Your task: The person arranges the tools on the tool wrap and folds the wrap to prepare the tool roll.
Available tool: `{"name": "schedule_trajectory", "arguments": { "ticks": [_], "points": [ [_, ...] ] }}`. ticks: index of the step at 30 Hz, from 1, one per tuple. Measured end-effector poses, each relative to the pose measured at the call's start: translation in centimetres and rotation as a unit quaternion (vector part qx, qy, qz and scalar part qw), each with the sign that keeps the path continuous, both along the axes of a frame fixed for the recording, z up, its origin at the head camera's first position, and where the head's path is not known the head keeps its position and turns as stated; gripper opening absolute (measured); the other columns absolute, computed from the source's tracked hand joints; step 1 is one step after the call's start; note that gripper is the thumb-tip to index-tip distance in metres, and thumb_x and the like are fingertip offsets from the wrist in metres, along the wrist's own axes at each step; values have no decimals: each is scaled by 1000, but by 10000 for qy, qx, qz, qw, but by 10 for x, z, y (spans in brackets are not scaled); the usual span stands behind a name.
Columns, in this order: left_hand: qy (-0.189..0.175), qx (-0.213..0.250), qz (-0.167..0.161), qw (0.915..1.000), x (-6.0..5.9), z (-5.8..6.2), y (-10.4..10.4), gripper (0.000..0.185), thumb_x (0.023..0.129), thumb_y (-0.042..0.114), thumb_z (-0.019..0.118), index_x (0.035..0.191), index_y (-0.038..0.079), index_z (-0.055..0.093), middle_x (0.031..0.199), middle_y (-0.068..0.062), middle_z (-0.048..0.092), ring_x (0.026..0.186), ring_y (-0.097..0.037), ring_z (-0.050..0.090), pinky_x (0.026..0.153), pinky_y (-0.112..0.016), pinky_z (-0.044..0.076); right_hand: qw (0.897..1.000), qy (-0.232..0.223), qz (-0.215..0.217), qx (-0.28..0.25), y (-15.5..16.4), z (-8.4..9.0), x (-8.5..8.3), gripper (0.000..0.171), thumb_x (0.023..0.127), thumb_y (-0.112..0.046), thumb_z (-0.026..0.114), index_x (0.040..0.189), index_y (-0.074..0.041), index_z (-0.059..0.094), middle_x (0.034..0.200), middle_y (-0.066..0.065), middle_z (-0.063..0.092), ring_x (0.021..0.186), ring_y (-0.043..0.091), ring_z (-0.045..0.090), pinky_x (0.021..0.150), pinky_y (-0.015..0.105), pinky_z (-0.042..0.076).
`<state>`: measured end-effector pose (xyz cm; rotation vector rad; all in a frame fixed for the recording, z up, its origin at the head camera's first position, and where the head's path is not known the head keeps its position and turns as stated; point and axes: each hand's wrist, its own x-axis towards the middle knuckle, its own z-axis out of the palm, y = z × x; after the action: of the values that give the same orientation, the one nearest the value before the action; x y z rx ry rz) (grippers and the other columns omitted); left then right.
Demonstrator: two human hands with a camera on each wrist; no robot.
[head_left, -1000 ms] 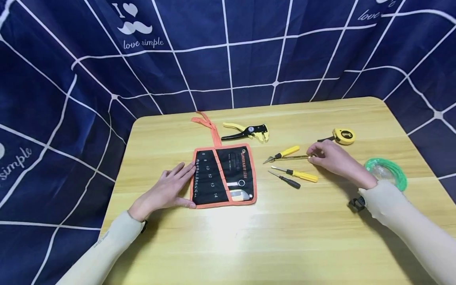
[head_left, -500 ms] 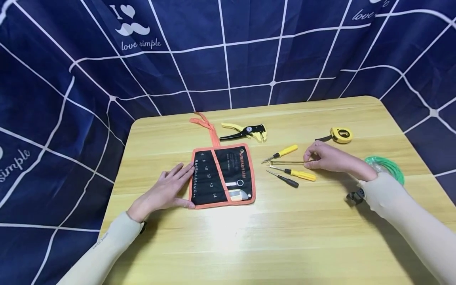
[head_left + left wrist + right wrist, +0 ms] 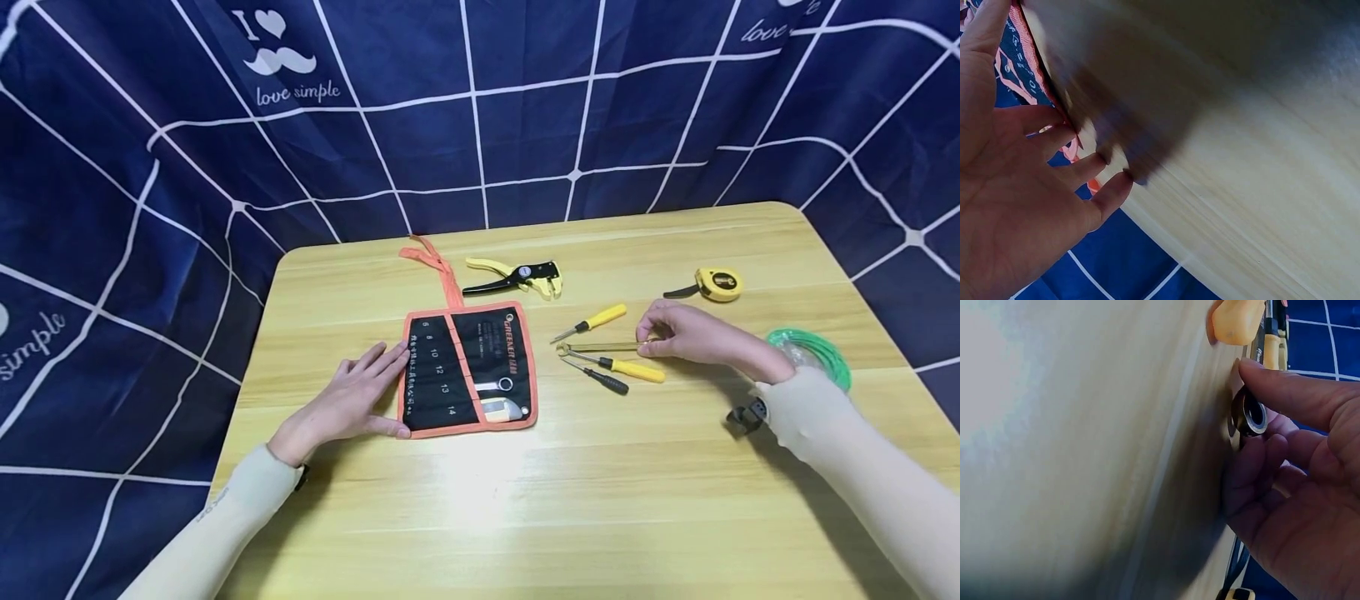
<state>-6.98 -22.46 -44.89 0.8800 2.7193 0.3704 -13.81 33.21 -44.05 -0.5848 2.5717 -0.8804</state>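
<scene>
Near the table's right side, my right hand (image 3: 678, 332) pinches a combination wrench (image 3: 603, 347) by its ring-end part. The open end points left, close to the screwdriver tips. In the right wrist view the wrench's ring end (image 3: 1251, 414) shows between thumb and fingers. My left hand (image 3: 352, 400) rests with fairly straight fingers at the left edge of a black tool pouch (image 3: 442, 367) with orange trim. A ring-end wrench (image 3: 498, 385) and a utility knife (image 3: 504, 411) sit in the pouch's lower right pockets. The left wrist view shows the left fingers (image 3: 1110, 194) along the pouch's edge.
Two yellow-handled screwdrivers (image 3: 606, 316) (image 3: 637, 369) and a black-handled screwdriver (image 3: 609, 382) lie around the held wrench. Wire strippers (image 3: 525, 277) lie behind the pouch. At the right are a yellow tape measure (image 3: 720, 284) and a green coil (image 3: 821, 350).
My right hand, holding the wrench, has shifted slightly left, and the open end has moved left toward the screwdriver tips. My left hand keeps its place on the pouch's edge.
</scene>
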Motion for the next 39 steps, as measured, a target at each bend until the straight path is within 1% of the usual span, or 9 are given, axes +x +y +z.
{"name": "schedule_trajectory", "arguments": {
  "ticks": [8,12,15,19,22,26,30,36,39],
  "points": [
    [-44,-47,-2,10000,0,0,-1,119,84,61,89,170,0,33,178,-17,26,161,-49,22,112,-75,32,9996,-139,-249,35,-3,-3,2,11,97,-18,86,101,-16,77,95,-3,71,88,17,59,81,33,46],
    [-34,-42,-4,10000,0,1,-2,119,85,60,89,170,-1,33,178,-18,27,161,-49,23,111,-75,33,9996,-139,-237,-2,-3,-3,3,7,96,-18,87,100,-17,81,91,-5,73,85,16,60,79,32,48],
    [-39,-21,-6,10000,0,1,-2,119,85,60,89,170,-1,33,177,-18,27,160,-49,23,111,-76,33,9996,-173,-215,-79,-3,-3,3,5,97,-18,86,99,-16,81,92,-5,74,86,15,61,80,30,48],
    [-55,-9,-5,10000,0,2,-1,119,85,61,89,170,-1,33,177,-18,27,160,-50,23,111,-76,33,9984,-437,-195,-317,-1,-4,2,6,99,-14,83,103,-10,80,94,-2,74,85,13,60,79,28,48],
    [-28,-2,-13,10000,0,2,-1,119,85,61,89,170,-1,33,177,-18,27,160,-49,23,111,-76,33,9961,-676,-229,-511,1,-3,3,8,100,-12,81,105,-7,79,90,0,71,81,13,58,75,27,48],
    [-21,10,-17,10000,0,2,-1,119,84,62,89,170,-1,33,178,-18,27,161,-49,23,111,-76,33,9925,-901,-398,-723,1,2,7,12,99,-13,81,108,-4,79,87,3,71,77,13,58,73,28,48],
    [-54,36,-75,10000,-1,1,0,119,85,64,87,170,-1,33,178,-17,26,161,-49,23,111,-76,33,9870,-1218,-515,-916,-3,9,16,15,100,-13,81,110,-2,78,91,6,74,79,15,60,72,31,49],
    [36,-33,-144,9999,-2,0,0,120,85,63,87,169,-2,33,178,-18,26,160,-49,23,110,-75,34,9800,-1474,-301,-1301,-17,17,25,17,103,-12,77,113,2,75,101,10,75,89,16,65,80,30,52],
    [75,-82,-140,9998,-2,0,-1,120,86,64,87,169,-3,33,177,-19,26,160,-50,24,110,-75,35,9753,-1646,-289,-1447,-26,19,26,20,104,-13,76,115,4,73,101,12,74,89,17,63,78,31,52]
  ]
}}
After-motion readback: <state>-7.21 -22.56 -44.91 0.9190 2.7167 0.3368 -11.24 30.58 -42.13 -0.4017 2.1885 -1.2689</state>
